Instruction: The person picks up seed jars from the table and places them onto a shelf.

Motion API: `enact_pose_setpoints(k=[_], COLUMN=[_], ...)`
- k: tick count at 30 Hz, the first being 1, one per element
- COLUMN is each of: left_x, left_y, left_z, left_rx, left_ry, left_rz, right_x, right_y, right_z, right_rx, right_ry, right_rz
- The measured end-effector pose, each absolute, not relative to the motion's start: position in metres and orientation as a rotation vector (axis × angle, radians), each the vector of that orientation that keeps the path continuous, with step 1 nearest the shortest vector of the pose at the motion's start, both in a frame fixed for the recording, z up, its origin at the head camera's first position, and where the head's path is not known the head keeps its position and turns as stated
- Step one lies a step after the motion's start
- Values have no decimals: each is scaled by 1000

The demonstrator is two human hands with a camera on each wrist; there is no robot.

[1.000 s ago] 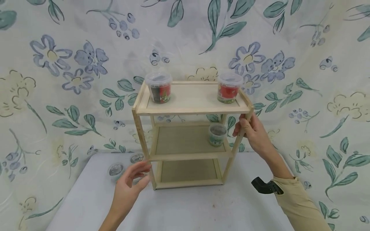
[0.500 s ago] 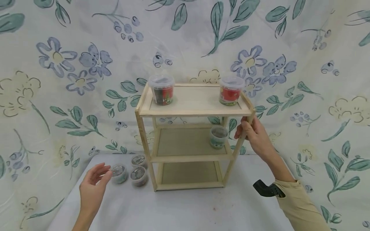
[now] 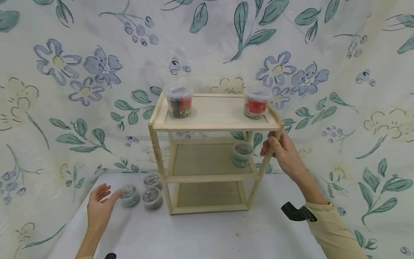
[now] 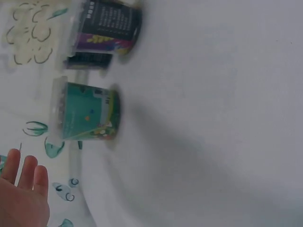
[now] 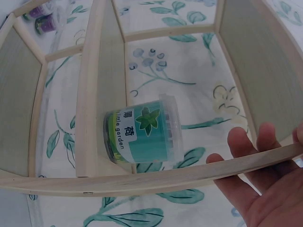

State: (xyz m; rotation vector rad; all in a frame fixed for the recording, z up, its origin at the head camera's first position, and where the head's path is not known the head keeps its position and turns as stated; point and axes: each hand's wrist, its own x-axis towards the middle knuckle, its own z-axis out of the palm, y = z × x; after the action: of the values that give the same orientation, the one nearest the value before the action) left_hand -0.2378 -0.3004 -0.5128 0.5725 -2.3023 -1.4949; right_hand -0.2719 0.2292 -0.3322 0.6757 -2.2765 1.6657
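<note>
My left hand [image 3: 99,208] is beside a teal-labelled lidded cup [image 3: 129,196] at the table's left, fingers relaxed and parted; the left wrist view shows a gap between the fingers and that cup [image 4: 90,112]. My right hand [image 3: 285,153] grips the right front post of a three-tier wooden shelf [image 3: 207,177], its fingers round the post in the right wrist view. A teal cup [image 3: 242,154] stands on the right of the middle tier. Two red-labelled cups, one at the left [image 3: 179,100] and one at the right [image 3: 256,102], stand on the top tier.
Two more lidded cups, one behind [image 3: 152,180] and one in front [image 3: 152,198], stand between the teal cup and the shelf's left legs. The white table [image 3: 207,233] ends at a floral cloth [image 3: 200,46] behind the shelf.
My left hand has moved left from the shelf's left post to beside the teal-labelled cup on the table. My right hand keeps its grip on the post.
</note>
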Motion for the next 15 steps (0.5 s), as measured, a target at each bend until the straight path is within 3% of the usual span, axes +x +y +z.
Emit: enact_pose_setpoints(k=[15], left_x=[-259], left_y=[-287], left_z=[-550], left_rx=[618], left_ry=[-2423], left_rz=[-1589], right_x=[-274], right_y=[230], right_z=[-333], right_rx=[684], right_ry=[-2268], right_rz=[1680])
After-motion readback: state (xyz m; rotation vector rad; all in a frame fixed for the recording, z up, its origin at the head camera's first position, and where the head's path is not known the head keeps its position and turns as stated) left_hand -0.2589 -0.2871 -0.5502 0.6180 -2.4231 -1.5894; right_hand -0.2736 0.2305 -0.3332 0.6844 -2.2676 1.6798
